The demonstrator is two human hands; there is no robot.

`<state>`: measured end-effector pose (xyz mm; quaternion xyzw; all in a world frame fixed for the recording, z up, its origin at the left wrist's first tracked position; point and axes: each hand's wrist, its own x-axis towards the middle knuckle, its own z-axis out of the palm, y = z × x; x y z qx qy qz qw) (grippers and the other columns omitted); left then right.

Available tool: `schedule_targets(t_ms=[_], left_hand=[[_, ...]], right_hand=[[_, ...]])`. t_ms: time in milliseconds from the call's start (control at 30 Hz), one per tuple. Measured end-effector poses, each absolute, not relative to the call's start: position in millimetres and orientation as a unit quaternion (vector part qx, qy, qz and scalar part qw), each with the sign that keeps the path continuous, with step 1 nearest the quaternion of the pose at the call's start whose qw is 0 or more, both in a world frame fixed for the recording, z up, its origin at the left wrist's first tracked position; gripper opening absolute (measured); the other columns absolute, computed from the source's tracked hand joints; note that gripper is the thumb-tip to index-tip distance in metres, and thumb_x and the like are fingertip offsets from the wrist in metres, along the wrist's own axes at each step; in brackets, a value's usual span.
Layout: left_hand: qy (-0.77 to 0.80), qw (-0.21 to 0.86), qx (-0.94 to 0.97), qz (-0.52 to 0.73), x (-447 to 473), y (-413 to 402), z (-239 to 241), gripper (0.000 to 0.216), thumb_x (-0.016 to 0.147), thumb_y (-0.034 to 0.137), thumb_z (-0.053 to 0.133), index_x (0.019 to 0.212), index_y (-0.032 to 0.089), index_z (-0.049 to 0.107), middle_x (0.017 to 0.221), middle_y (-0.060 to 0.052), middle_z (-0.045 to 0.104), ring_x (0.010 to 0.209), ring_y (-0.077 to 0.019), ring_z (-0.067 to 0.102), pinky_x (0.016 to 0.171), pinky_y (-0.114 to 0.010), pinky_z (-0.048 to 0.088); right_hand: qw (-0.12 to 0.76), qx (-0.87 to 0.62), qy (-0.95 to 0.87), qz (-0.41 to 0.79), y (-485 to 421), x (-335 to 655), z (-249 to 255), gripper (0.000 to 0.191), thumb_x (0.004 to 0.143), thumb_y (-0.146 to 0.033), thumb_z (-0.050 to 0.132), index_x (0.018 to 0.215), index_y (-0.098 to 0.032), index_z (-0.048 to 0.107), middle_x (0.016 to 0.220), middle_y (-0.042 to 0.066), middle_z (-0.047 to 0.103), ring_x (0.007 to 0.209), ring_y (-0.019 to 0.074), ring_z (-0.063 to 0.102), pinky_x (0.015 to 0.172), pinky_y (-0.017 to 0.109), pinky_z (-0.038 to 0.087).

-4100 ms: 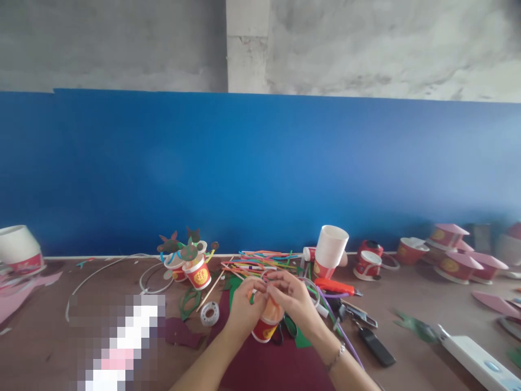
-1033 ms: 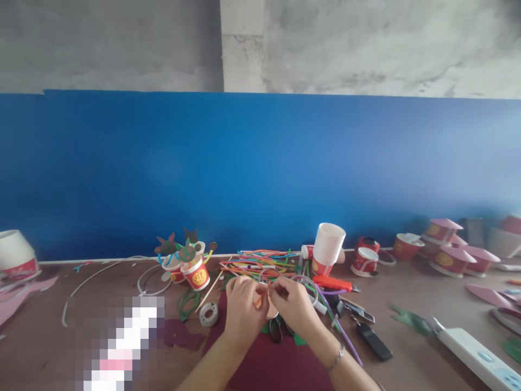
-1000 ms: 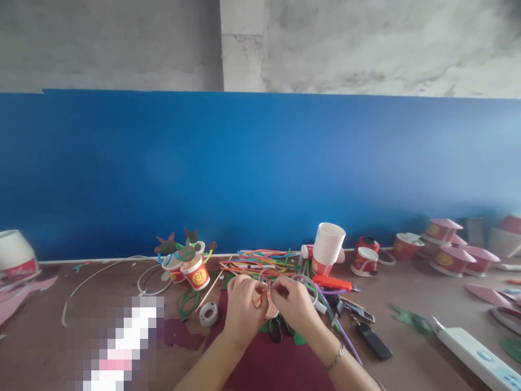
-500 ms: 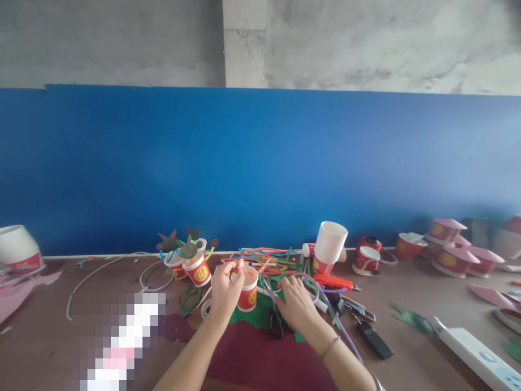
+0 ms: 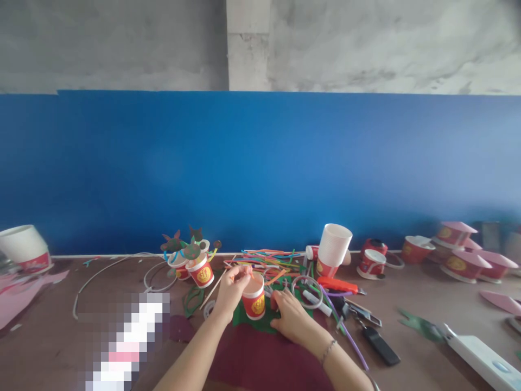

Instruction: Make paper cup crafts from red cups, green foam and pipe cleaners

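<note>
A small red paper cup (image 5: 254, 297) stands upright on a green felt piece (image 5: 260, 325), over a maroon felt sheet (image 5: 260, 358). My left hand (image 5: 232, 288) hovers at the cup's rim with thumb and fingers pinched on a thin orange strip (image 5: 247, 270). My right hand (image 5: 290, 317) rests on the felt just right of the cup, fingers curled against its side; whether it grips anything is hidden. A heap of coloured strips (image 5: 264, 258) lies right behind the cup.
Two decorated cups (image 5: 191, 263) stand to the left, a tape roll (image 5: 209, 309) beside my left wrist. To the right are stacked white cups (image 5: 331, 250), an orange cutter (image 5: 337, 285), a black object (image 5: 380, 350) and more red cups (image 5: 451, 255). A blue wall backs the table.
A second ago both hands worked the strip close together above the felt. Since then the cup was set upright on the green felt, and my right hand dropped beside it.
</note>
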<state>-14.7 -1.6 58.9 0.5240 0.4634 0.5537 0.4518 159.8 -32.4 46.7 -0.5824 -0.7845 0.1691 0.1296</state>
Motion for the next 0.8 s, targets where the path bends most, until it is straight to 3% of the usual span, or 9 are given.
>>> schedule_targets(t_ms=[133, 267, 367, 533, 667, 800], left_hand=[[0.463, 0.453, 0.526, 0.552, -16.6, -1.9, 60.7, 0.022, 0.071, 0.030, 0.063, 0.085, 0.016, 0.070, 0.088, -0.006, 0.072, 0.088, -0.0229, 0.064, 0.084, -0.033, 0.045], [0.449, 0.475, 0.529, 0.542, -15.4, -1.1, 63.0, 0.020, 0.068, 0.029, 0.064, 0.081, 0.015, 0.070, 0.089, -0.008, 0.072, 0.093, -0.0255, 0.064, 0.086, -0.036, 0.044], [0.428, 0.510, 0.518, 0.538, -12.2, -0.8, 61.4, 0.022, 0.065, 0.030, 0.066, 0.079, 0.014, 0.069, 0.087, -0.009, 0.072, 0.090, -0.0251, 0.064, 0.083, -0.034, 0.045], [0.393, 0.555, 0.531, 0.506, -5.9, -7.4, 62.2, 0.029, 0.067, 0.028, 0.065, 0.091, 0.012, 0.070, 0.090, -0.010, 0.072, 0.087, -0.0237, 0.063, 0.081, -0.032, 0.045], [0.392, 0.548, 0.552, 0.492, 1.2, -16.9, 70.6, 0.028, 0.068, 0.022, 0.062, 0.093, 0.014, 0.071, 0.092, -0.008, 0.072, 0.088, -0.0229, 0.063, 0.083, -0.032, 0.045], [0.394, 0.565, 0.541, 0.483, 9.1, -22.2, 73.3, 0.027, 0.065, 0.022, 0.066, 0.090, 0.014, 0.073, 0.088, -0.007, 0.073, 0.086, -0.0233, 0.063, 0.083, -0.033, 0.045]], right_hand=[[0.164, -0.571, -0.776, 0.214, -31.7, 164.8, 49.9, 0.028, 0.059, -0.007, 0.054, 0.085, -0.016, 0.063, 0.079, 0.003, 0.064, 0.073, 0.0174, 0.056, 0.064, 0.025, 0.038], [0.195, -0.515, -0.766, 0.331, -34.7, 179.2, 70.5, 0.012, 0.061, -0.010, 0.055, 0.065, -0.017, 0.064, 0.060, -0.003, 0.059, 0.057, 0.0118, 0.050, 0.052, 0.021, 0.033], [0.260, -0.451, -0.733, 0.438, -36.8, 184.0, 89.0, 0.008, 0.068, -0.018, 0.058, 0.067, -0.017, 0.066, 0.055, -0.005, 0.055, 0.050, 0.0086, 0.046, 0.047, 0.019, 0.033], [0.464, -0.475, -0.633, 0.398, -36.2, 170.7, 101.3, 0.025, 0.078, -0.031, 0.055, 0.094, -0.015, 0.067, 0.056, -0.001, 0.057, 0.049, 0.0111, 0.050, 0.047, 0.022, 0.040], [0.515, -0.456, -0.615, 0.386, -33.3, 162.6, 94.0, 0.025, 0.077, -0.030, 0.056, 0.095, -0.016, 0.065, 0.067, 0.002, 0.064, 0.058, 0.0147, 0.059, 0.052, 0.024, 0.047], [0.531, -0.469, -0.585, 0.395, -30.2, 162.8, 87.0, 0.024, 0.075, -0.033, 0.058, 0.090, -0.016, 0.063, 0.066, 0.002, 0.064, 0.053, 0.0139, 0.058, 0.047, 0.023, 0.046]])
